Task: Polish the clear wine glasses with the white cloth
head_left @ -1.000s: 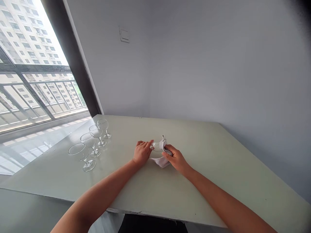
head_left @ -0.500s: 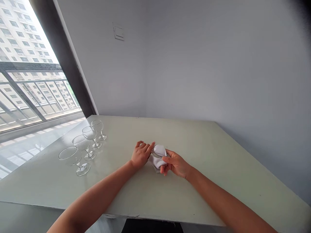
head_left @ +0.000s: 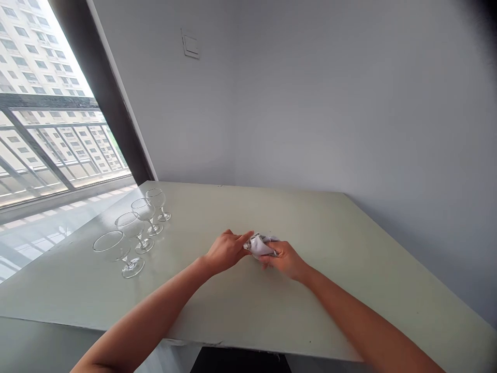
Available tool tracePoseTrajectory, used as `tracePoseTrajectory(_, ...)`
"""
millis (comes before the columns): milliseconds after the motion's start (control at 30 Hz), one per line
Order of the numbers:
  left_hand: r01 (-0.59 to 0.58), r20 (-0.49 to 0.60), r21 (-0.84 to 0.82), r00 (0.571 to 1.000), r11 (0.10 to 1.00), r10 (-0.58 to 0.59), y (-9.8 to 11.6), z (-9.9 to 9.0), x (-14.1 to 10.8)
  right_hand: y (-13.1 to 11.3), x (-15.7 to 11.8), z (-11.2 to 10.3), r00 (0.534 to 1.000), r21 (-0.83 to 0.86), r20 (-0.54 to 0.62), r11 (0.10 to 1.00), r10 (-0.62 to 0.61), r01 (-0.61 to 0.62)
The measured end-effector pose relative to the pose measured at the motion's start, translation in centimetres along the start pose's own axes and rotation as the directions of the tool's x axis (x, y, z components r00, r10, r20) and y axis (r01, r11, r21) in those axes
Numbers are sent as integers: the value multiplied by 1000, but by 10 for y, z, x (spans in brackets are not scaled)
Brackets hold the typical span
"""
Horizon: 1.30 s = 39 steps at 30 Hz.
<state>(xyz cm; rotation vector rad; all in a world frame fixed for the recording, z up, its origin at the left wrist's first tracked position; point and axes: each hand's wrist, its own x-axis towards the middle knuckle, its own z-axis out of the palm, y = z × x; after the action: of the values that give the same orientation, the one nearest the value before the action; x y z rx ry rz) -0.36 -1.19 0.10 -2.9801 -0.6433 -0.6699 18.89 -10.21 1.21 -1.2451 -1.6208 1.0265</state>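
The two hands are close together above the middle of the table, with a bunched white cloth point(head_left: 259, 246) held between them. The right hand point(head_left: 285, 260) is clamped on the cloth, its fingers curled around the bundle from the right. The left hand point(head_left: 226, 252) reaches in from the other side with its fingers extended, touching the bundle's left end, though I cannot tell whether it grips or only touches. A sliver of clear glass point(head_left: 246, 246) shows at that end; the rest is hidden by the cloth. To the left, four stemmed glass goblets point(head_left: 131, 225) stand upright in a slanting row, well apart from the hands, on the glossy pale green table point(head_left: 248, 305), near a window with a metal balcony railing point(head_left: 39, 150).
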Motion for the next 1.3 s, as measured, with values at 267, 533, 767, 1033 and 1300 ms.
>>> tracePoseTrajectory(267,-48,-92,200,993,979,68,8,3,1,7,3,14,903,701,-45,657,428,-277)
tracePoseTrajectory(533,329,504,-651,861,684,66,-10,-24,1,-9,-13,1,983,92,176,994,45,-62)
tracePoseTrajectory(767,169,115,-257,983,952,-144,6,-16,3,10,-3,6,941,542,-42,799,335,-260)
tracePoseTrajectory(1033,205,200,-369,970,907,-138,-2,-10,1,-2,-12,4,975,358,62,907,215,-222)
tracePoseTrajectory(1300,162,227,-317,970,935,-91,0,-8,0,11,-6,5,965,401,37,880,261,-253)
